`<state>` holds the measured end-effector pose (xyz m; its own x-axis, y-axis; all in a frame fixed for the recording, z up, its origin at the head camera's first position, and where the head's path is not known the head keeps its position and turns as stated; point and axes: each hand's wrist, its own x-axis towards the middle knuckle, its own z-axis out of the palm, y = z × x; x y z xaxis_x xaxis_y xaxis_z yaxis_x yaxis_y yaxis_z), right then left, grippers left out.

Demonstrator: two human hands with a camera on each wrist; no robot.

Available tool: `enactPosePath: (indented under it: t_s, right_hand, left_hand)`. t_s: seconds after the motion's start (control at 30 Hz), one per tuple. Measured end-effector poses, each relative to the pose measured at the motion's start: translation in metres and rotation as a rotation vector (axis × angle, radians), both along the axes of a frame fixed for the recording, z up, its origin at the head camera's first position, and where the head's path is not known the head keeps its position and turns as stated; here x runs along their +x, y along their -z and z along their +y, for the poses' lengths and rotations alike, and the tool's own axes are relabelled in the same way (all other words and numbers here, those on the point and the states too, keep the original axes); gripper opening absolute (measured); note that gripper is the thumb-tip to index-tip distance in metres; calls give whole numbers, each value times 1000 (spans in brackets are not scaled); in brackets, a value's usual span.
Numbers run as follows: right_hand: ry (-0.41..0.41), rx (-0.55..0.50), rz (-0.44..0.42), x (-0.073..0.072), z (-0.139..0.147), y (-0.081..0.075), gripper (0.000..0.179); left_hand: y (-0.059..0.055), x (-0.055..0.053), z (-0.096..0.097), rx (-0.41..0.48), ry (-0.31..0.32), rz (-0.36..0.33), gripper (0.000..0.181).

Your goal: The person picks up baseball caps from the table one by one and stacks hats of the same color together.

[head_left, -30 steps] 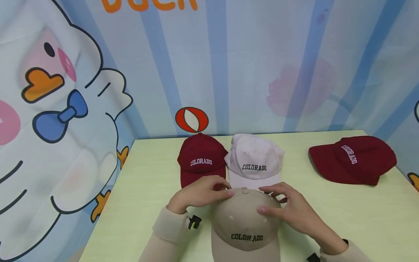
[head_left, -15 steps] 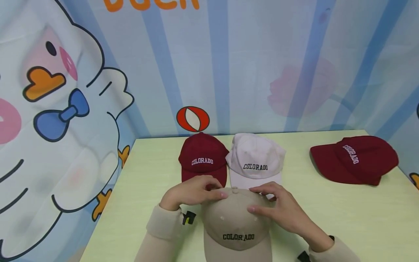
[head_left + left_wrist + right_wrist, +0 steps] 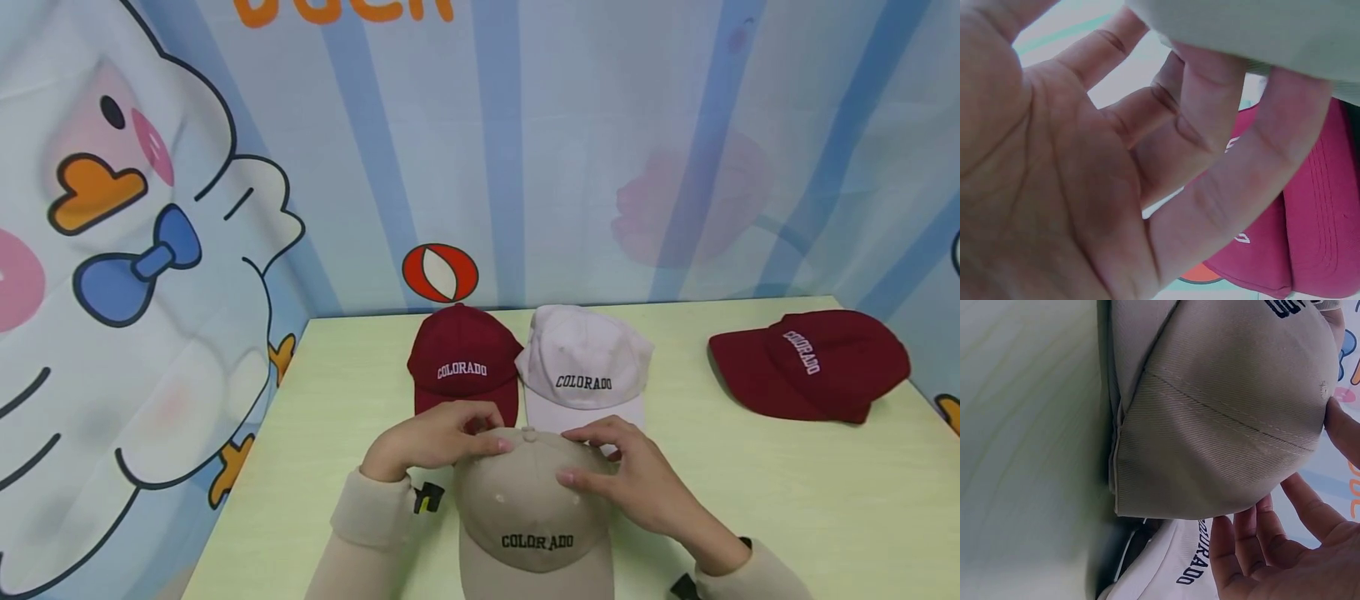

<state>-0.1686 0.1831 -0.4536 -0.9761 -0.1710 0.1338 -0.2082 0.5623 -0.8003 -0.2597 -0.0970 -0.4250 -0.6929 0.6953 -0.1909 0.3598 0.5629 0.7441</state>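
A beige baseball cap [image 3: 532, 500] lettered COLORADO sits at the near side of the table, its brim toward me. My left hand [image 3: 442, 437] holds the crown's upper left, thumb on top and fingers curled at the back edge; in the left wrist view the fingertips reach behind the beige fabric [image 3: 1272, 31]. On the crown's right, my right hand [image 3: 637, 475] grips it between thumb and fingers; the right wrist view shows its fingertips [image 3: 1222, 531] against the back edge. Just beyond stand a maroon cap [image 3: 461, 358] and a white cap [image 3: 585, 358], side by side, brims partly hidden.
Another maroon cap [image 3: 817, 367] lies at the far right of the pale table [image 3: 322, 383], brim pointing left. Behind the table hangs a blue cartoon backdrop [image 3: 555, 150] with a large duck on the left.
Both hands and the beige cap have shifted a little to the left, keeping the same hold. The two maroon caps and the white cap stay put.
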Motion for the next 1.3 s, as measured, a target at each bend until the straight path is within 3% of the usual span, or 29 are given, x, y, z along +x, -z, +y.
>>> enactPosePath:
  t_s: [0.3, 0.57, 0.67, 0.77, 0.93, 1.07, 1.3]
  right_hand:
    - [-3, 1, -3, -1, -4, -3, 43]
    - [15, -31, 1, 0, 6, -5, 41]
    - [28, -57, -38, -1, 16, -7, 42]
    - [56, -73, -65, -1, 29, -10, 39]
    - [127, -39, -72, 1, 57, -18, 41]
    - [194, -22, -110, 3, 86, -25, 48]
    - [324, -82, -189, 6, 146, -31, 59]
  left_hand:
    - [-1, -2, -7, 5, -48, 54, 20]
    - [-18, 7, 2, 13, -198, 168, 35]
    - [-29, 13, 18, 29, -220, 204, 38]
    - [-41, 19, 39, 45, -186, 216, 43]
    - [-59, 32, 80, 58, -121, 185, 60]
    - [-66, 44, 116, 87, -81, 158, 67]
    - [-67, 61, 176, 253, -49, -8, 64]
